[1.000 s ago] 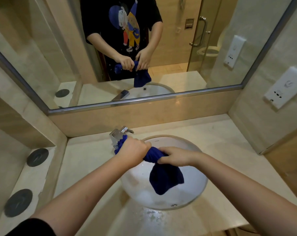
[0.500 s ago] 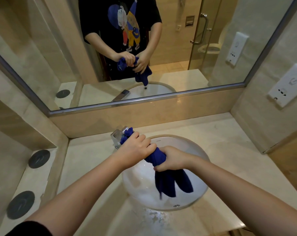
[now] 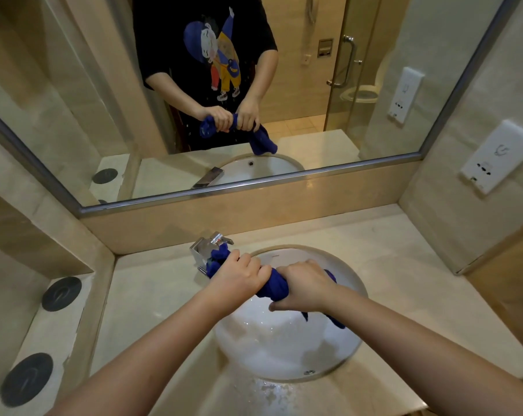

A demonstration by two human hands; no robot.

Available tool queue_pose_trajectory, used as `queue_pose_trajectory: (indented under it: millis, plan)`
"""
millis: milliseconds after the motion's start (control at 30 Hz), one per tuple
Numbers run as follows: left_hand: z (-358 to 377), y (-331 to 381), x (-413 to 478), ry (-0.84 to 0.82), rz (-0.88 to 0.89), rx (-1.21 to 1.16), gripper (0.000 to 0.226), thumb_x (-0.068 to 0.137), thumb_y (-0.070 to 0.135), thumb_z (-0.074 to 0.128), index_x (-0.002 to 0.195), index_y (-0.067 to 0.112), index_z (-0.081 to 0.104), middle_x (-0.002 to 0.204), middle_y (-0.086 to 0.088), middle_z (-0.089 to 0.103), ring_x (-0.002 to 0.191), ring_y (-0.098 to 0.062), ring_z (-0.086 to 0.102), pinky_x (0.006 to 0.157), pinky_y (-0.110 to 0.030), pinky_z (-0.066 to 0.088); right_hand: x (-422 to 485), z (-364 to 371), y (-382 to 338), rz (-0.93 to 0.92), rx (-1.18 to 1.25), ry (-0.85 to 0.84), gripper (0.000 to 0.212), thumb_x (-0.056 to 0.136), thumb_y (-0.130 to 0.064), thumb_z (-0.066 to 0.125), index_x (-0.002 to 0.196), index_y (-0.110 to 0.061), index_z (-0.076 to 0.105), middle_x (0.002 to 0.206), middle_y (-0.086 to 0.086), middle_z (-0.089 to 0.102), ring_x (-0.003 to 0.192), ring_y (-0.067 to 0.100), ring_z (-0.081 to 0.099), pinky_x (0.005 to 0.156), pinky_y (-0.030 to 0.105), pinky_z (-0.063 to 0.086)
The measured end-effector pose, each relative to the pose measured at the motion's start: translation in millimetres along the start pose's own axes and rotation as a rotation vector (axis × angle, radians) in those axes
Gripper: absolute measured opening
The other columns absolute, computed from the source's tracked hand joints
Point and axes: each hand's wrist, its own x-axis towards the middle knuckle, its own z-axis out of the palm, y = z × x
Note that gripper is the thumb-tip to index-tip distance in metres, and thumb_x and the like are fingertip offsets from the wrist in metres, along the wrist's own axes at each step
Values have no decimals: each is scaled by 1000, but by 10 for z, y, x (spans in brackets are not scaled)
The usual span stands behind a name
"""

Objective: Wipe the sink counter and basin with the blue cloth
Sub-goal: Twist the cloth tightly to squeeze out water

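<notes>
The left hand (image 3: 239, 276) and right hand (image 3: 305, 285) both grip the blue cloth (image 3: 275, 285), twisted into a roll above the basin (image 3: 284, 340); its free end hangs below the right hand, apparently clear of the bowl. The desk (image 3: 404, 265) is walled at the rear and both sides; open surface lies right of the basin, a narrower strip left. The faucet (image 3: 204, 250) stands at the rear-left rim, just behind the left hand; two black discs (image 3: 61, 293) sit on the lower ledge far left; water drops mark the desk's front edge.
</notes>
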Motion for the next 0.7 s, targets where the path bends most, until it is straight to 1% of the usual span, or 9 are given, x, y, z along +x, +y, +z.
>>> queue_pose_trajectory:
  millis: [100, 167, 233, 300, 333, 400, 500, 567, 700]
  plan:
    - [-26, 26, 43, 4, -61, -33, 44, 53, 0, 56, 94, 8, 47, 58, -3, 50, 48, -22, 46, 52, -29, 42, 6, -25, 1, 28, 23, 45, 13, 79, -28, 61, 88, -21, 54, 72, -7, 57, 72, 21, 52, 65, 30, 32]
    - [-20, 39, 78, -4, -92, -70, 60, 51, 3, 61, 109, 4, 49, 58, -3, 53, 48, -22, 49, 54, -30, 45, 9, -47, 31, 50, 129, 61, 18, 77, -21, 60, 95, -21, 59, 78, -6, 62, 73, 19, 55, 56, 26, 32]
    - [-31, 38, 129, -6, -110, -89, 58, 48, 2, 67, 105, 3, 57, 65, -5, 61, 54, -23, 57, 63, -33, 54, 13, -68, 66, 54, 206, 58, 22, 77, -20, 59, 100, -23, 59, 82, -4, 66, 76, 20, 58, 56, 28, 37]
    - [-131, 21, 186, -75, -103, -121, 46, 51, 0, 70, 97, 4, 67, 92, -11, 70, 74, -25, 66, 83, -39, 55, 19, -76, 91, 42, 206, 48, 22, 80, -25, 61, 102, -24, 59, 85, -3, 68, 79, 20, 59, 59, 29, 37]
    - [-198, 9, 218, -154, -97, -144, 44, 58, -1, 70, 102, 4, 65, 109, -14, 67, 87, -27, 66, 88, -38, 52, 16, -85, 103, 33, 193, 47, 21, 81, -29, 62, 101, -24, 59, 85, -4, 68, 79, 20, 58, 60, 29, 36]
    - [-258, -20, 261, -326, -97, -231, 39, 79, -3, 57, 117, 6, 52, 123, -12, 57, 103, -28, 60, 83, -35, 44, 0, -113, 121, 12, 174, 32, 20, 80, -35, 67, 95, -25, 57, 81, -7, 66, 75, 17, 56, 58, 28, 34]
    - [-326, -56, 311, -430, -109, -294, 27, 89, 1, 48, 114, 10, 47, 111, -7, 60, 97, -26, 59, 71, -32, 39, -36, -199, 151, -17, 173, -41, 23, 78, -39, 73, 86, -29, 53, 72, -12, 59, 69, 13, 51, 52, 20, 32]
    - [-391, -52, 317, -434, -89, -327, 18, 92, 17, 52, 109, 13, 50, 104, -4, 64, 90, -24, 61, 67, -33, 43, -52, -268, 185, -30, 222, -110, 23, 76, -39, 75, 85, -29, 57, 72, -13, 60, 68, 9, 53, 53, 16, 34]
    - [-528, -93, 315, -428, -47, -468, 56, 75, 67, 63, 90, 16, 49, 69, 4, 51, 65, -21, 49, 58, -30, 33, -42, -359, 272, -78, 243, -192, 21, 74, -34, 74, 89, -23, 63, 77, -7, 66, 69, 10, 59, 62, 23, 47]
